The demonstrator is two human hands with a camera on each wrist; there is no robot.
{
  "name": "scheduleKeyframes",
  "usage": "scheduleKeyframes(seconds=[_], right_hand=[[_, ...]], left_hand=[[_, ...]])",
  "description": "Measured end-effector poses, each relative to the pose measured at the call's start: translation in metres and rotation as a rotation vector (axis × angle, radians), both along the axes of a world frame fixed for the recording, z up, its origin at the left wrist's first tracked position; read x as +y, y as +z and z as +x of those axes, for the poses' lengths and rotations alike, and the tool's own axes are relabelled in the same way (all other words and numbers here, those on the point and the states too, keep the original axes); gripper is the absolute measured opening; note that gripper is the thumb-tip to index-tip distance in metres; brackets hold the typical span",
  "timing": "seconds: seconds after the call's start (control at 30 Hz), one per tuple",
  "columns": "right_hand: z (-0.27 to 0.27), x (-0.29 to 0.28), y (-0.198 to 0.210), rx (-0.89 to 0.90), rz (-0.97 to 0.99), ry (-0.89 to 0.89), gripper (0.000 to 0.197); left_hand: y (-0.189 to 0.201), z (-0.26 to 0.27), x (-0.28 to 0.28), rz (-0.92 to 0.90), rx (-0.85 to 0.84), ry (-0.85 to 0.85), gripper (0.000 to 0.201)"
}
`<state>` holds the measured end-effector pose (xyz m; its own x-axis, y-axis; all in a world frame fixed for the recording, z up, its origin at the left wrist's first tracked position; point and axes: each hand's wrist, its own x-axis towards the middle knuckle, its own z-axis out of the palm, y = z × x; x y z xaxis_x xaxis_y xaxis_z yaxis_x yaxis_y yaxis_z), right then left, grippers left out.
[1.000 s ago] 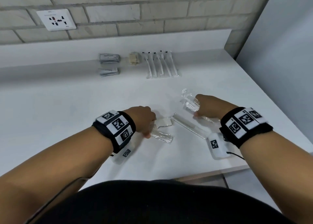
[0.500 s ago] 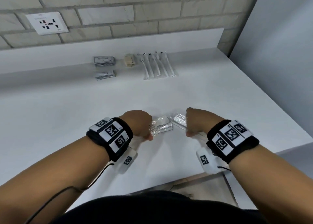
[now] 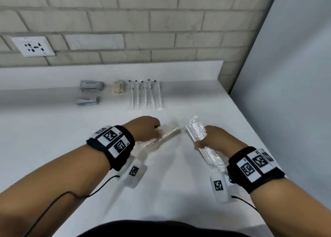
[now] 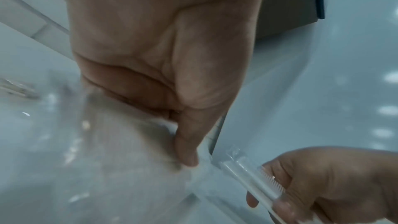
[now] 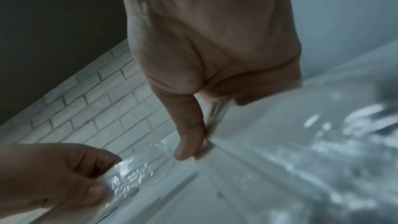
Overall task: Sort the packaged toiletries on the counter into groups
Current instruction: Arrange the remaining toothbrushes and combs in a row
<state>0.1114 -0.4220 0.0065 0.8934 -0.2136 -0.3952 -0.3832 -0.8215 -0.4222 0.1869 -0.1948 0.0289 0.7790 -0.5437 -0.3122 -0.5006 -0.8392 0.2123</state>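
Observation:
My left hand [image 3: 150,131] grips a clear-wrapped comb packet [image 3: 169,134] that sticks out to the right and is blurred by motion. My right hand [image 3: 206,140] grips another clear-wrapped comb packet [image 3: 195,129], which runs from above the fist down towards the wrist. Both packets hang above the white counter [image 3: 53,147], their near ends a short gap apart. In the left wrist view the right hand [image 4: 333,185] shows with comb teeth in its packet [image 4: 254,183]. In the right wrist view the left hand [image 5: 53,176] pinches its crinkly wrap [image 5: 129,176].
Along the back of the counter lie two stacks of grey sachets [image 3: 91,85] [image 3: 86,100], a beige wrapped item [image 3: 117,88] and a row of wrapped toothbrushes [image 3: 145,95]. A brick wall with a socket [image 3: 33,45] stands behind. The counter's right edge [image 3: 250,129] meets a grey wall.
Both hands closed on the comb packets that lay on the counter, lifted them, and now hold them higher, a little farther forward and slightly apart.

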Motion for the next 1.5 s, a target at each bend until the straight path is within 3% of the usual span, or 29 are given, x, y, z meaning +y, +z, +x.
scheduleKeyframes(seconds=[0.1,0.2,0.33,0.4,0.5,0.6,0.7,0.87,1.0,1.07,1.17,1.27,1.37,1.5], right_hand=[[0.024,-0.041,0.005,0.009,-0.003,0.001,0.057],[0.041,-0.063,0.003,0.0,0.044,0.021,0.04],[0.064,-0.078,0.002,-0.184,0.035,0.052,0.056],[0.078,-0.077,0.007,-0.209,0.217,0.06,0.042],[0.097,-0.072,0.008,-0.105,0.539,0.009,0.009],[0.121,-0.076,0.002,-0.11,0.577,-0.052,0.004],[0.141,-0.091,0.0,-0.147,0.563,-0.134,0.004],[0.17,-0.114,0.004,-0.12,0.503,-0.163,0.005],[0.191,-0.118,0.007,-0.102,0.473,-0.166,0.009],[0.197,-0.113,0.007,-0.082,0.449,-0.144,0.015],[0.204,-0.107,-0.001,-0.076,0.4,-0.119,0.027],[0.209,-0.117,-0.006,-0.121,-0.043,0.118,0.047],[0.206,-0.124,-0.002,-0.083,-0.164,0.336,0.059],[0.208,-0.112,-0.005,-0.011,-0.307,0.557,0.065]], left_hand=[[-0.001,0.019,-0.049,-0.277,0.075,0.238,0.023],[-0.012,0.029,-0.084,-0.5,0.167,0.472,0.027],[-0.025,0.03,-0.111,-0.71,0.237,0.591,0.022],[-0.025,0.029,-0.12,-0.823,0.312,0.607,0.017],[-0.023,0.034,-0.13,-0.889,0.408,0.58,0.009],[-0.012,0.051,-0.13,-0.824,0.465,0.564,0.013],[0.002,0.077,-0.122,-0.573,0.352,0.451,0.02],[0.024,0.128,-0.127,0.027,-0.104,-0.094,0.025],[0.031,0.154,-0.162,0.636,-0.306,-0.544,0.031],[0.024,0.162,-0.179,0.774,-0.361,-0.638,0.032],[0.013,0.17,-0.181,0.674,-0.407,-0.601,0.037],[0.008,0.18,-0.164,0.487,-0.464,-0.389,0.043],[-0.006,0.18,-0.149,0.432,-0.273,-0.191,0.05],[-0.028,0.163,-0.147,0.331,-0.088,-0.079,0.092]])
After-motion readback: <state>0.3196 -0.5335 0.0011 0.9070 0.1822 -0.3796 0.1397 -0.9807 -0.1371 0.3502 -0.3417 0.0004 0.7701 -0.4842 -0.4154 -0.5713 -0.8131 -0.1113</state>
